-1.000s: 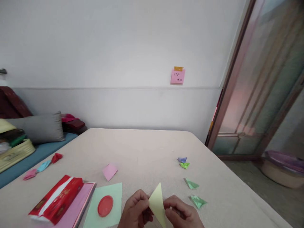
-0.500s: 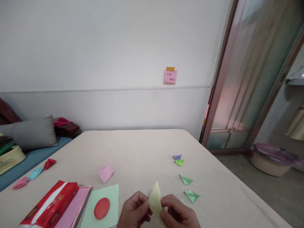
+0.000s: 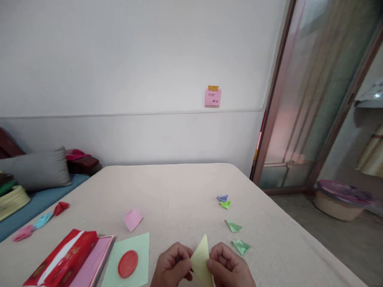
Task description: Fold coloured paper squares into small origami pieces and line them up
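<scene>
A piece of pale yellow paper (image 3: pixel 202 261), folded to a point at the top, is held upright between both hands near the bottom of the view. My left hand (image 3: pixel 172 265) pinches its left edge between thumb and fingers. On the opposite edge, my right hand (image 3: pixel 229 265) grips the paper the same way. The paper's lower end runs down to the frame's bottom edge. Just beyond my right hand lies a green folded paper (image 3: pixel 241 246). A light green sheet (image 3: pixel 143 255) with a red round disc (image 3: pixel 128 264) on it lies left of my left hand.
Another green folded paper (image 3: pixel 233 226), a lime one (image 3: pixel 225 205) and a blue one (image 3: pixel 222 198) lie farther back on the right. A pink paper (image 3: pixel 133 219) is left of centre. A red packet (image 3: pixel 62 255) rests on pink sheets (image 3: pixel 89 263). Crumpled-looking red paper (image 3: pixel 61 208) lies far left.
The yellow paper has turned so its tip leans farther right and it shows a broader face. Both hands have shifted slightly right, still gripping it. The camera view has moved a little.
</scene>
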`<control>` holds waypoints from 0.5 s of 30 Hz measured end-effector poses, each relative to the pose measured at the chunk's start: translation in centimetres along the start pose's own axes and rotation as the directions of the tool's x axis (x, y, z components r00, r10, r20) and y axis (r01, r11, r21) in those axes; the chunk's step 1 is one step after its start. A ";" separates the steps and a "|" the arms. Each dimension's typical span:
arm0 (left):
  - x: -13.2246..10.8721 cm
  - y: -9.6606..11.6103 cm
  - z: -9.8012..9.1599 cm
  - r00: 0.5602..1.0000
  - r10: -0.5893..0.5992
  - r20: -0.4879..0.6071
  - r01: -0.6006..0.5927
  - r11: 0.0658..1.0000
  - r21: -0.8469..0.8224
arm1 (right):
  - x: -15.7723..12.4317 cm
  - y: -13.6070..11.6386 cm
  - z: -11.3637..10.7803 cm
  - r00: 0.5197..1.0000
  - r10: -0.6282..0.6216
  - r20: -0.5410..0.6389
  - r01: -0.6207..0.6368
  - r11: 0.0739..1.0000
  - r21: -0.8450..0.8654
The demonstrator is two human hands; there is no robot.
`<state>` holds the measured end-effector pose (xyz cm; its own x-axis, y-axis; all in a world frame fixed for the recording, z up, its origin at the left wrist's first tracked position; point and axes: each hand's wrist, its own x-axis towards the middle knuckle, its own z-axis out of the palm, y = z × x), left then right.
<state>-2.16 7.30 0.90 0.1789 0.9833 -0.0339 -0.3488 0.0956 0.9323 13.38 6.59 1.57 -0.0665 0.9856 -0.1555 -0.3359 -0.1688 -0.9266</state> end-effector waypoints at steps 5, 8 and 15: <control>0.1 -0.7 0.0 0.998 -0.056 0.016 0.058 0.991 -0.124 | 0.6 0.4 -0.5 0.991 0.042 0.125 -0.061 0.987 0.151; 0.3 -1.2 -0.1 0.994 -0.102 0.049 0.112 0.946 -0.304 | 0.3 -0.1 -0.5 0.990 0.053 0.130 -0.061 0.997 0.056; 0.5 -1.5 -0.2 0.983 -0.151 0.100 0.180 0.887 -0.425 | -0.1 -0.3 -0.1 0.979 0.048 0.199 -0.050 0.999 0.006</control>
<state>-1.69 7.63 -0.58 0.3210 0.9370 -0.1380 -0.6681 0.3273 0.6682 13.55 6.54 1.86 -0.2680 0.9549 -0.1281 -0.3376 -0.2177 -0.9158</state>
